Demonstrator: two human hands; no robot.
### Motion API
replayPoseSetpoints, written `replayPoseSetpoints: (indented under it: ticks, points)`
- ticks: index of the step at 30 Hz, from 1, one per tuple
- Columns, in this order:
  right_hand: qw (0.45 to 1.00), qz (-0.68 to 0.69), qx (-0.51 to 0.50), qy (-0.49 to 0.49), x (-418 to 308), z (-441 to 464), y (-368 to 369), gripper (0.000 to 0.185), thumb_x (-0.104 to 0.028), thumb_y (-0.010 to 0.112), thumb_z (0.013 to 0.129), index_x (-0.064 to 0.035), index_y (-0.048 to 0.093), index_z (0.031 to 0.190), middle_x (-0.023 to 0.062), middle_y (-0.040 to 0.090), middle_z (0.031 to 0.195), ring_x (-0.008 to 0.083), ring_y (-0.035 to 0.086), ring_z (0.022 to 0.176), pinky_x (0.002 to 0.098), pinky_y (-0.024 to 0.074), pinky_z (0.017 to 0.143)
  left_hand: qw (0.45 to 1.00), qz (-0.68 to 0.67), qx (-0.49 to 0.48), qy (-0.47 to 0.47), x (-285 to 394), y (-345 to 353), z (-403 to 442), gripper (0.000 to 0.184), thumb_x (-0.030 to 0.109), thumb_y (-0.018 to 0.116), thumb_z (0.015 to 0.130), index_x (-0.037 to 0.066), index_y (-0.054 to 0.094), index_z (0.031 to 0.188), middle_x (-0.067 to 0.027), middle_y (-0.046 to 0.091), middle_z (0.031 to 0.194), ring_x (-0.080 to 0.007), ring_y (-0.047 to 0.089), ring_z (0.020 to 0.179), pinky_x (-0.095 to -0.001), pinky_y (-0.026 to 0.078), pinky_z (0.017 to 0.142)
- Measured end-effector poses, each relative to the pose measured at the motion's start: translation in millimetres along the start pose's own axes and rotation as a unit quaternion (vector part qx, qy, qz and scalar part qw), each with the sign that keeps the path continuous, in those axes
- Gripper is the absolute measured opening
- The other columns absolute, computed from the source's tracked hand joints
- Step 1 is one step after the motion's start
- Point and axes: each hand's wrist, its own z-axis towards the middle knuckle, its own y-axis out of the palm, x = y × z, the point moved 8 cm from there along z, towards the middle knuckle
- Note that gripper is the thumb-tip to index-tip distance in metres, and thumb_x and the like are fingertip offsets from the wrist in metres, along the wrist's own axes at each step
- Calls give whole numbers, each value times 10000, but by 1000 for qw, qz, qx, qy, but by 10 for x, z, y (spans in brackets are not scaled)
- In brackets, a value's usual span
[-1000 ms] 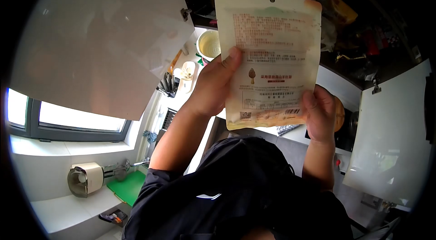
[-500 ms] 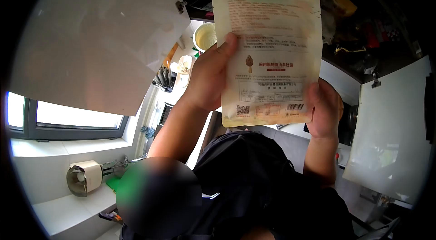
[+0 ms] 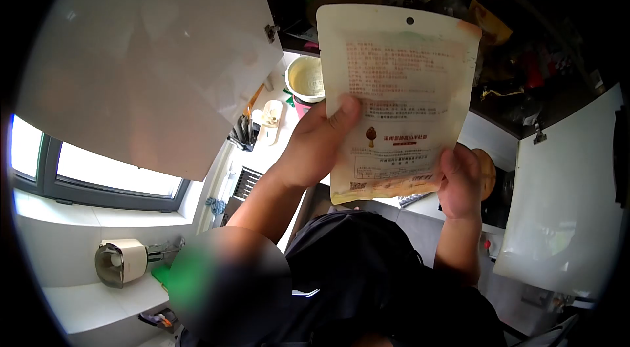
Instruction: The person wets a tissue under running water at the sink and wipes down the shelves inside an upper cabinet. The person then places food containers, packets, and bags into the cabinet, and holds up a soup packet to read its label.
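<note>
A pale food pouch [image 3: 407, 91] with red and black print, a small mushroom picture and a hang hole at its top is held up before me, its top edge tilted away. My left hand [image 3: 321, 140] grips its left edge, thumb lying on the printed face and the other fingers hidden behind. On the lower right edge, my right hand [image 3: 461, 180] pinches the pouch, with the thumb in front. Behind the pouch, an open dark cupboard [image 3: 499, 111] holds several packets, partly in shadow.
White cupboard doors stand open at left [image 3: 144, 52] and right [image 3: 564, 196]. On the counter are a cream basket [image 3: 305, 78], a knife block [image 3: 244, 132] and a white tray [image 3: 271, 121]. A hand mixer [image 3: 125, 262] lies below the window [image 3: 111, 170].
The pouch and both hands have moved lower in view and slightly right. The pouch's lower part now leans toward me, and more of the cupboard shows above it.
</note>
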Motion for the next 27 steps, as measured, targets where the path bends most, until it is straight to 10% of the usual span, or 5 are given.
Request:
replayPoseSetpoints:
  ticks: [13,16,19,27]
  points:
    - [998,35,48,-13,-81,-134,-20,388,-294,684,988,44,654,1176,39,711,965,83,637,843,237,499,781,999,-15,-9,36,-59,11,-3,527,398,468,1081,-8,503,1414,-115,612,1336,-200,584,1220,-352,466,1032]
    - [999,40,19,0,-63,-161,4,382,-272,669,992,49,639,1197,112,717,1141,183,686,1025,312,531,935,999,-15,-19,36,-96,-3,9,560,383,469,1074,-26,414,1453,-165,556,1397,-259,578,1254,-397,477,1047]
    - [997,38,59,-11,-139,-152,19,358,-277,687,985,43,674,1147,33,705,945,78,625,840,240,494,786,999,15,44,23,-135,-64,37,566,411,484,1068,-29,453,1422,-145,602,1331,-232,605,1201,-369,491,1015]
    - [992,124,-14,-10,-142,-229,69,551,-431,381,1093,45,659,1089,148,709,918,202,667,785,323,505,719,987,-148,-20,56,-103,-23,216,542,400,406,1084,-33,459,1406,-197,612,1322,-294,634,1196,-411,531,1006]
